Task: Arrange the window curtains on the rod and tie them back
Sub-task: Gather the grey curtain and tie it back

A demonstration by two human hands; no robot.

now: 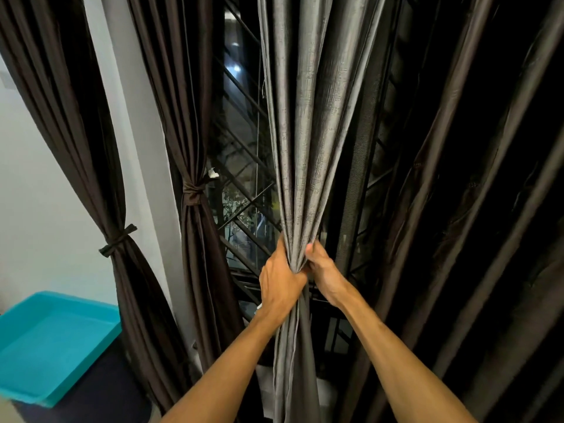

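Note:
A grey curtain [308, 123] hangs in the middle of the window, gathered into a tight bunch at waist height. My left hand [279, 280] wraps around the bunch from the left. My right hand [323, 268] clasps the same bunch from the right, fingers pressed into the folds. Two dark brown curtains hang to the left: one [189, 111] is cinched by a tie-back [193, 190], the other [70, 117] by a tie-back [117, 239]. The rod is out of view.
A metal window grille [244, 178] with dark glass shows between the curtains. More dark curtain folds [464, 193] fill the right side. A turquoise plastic tray [52, 343] sits at lower left on a dark surface. White wall [33, 193] at left.

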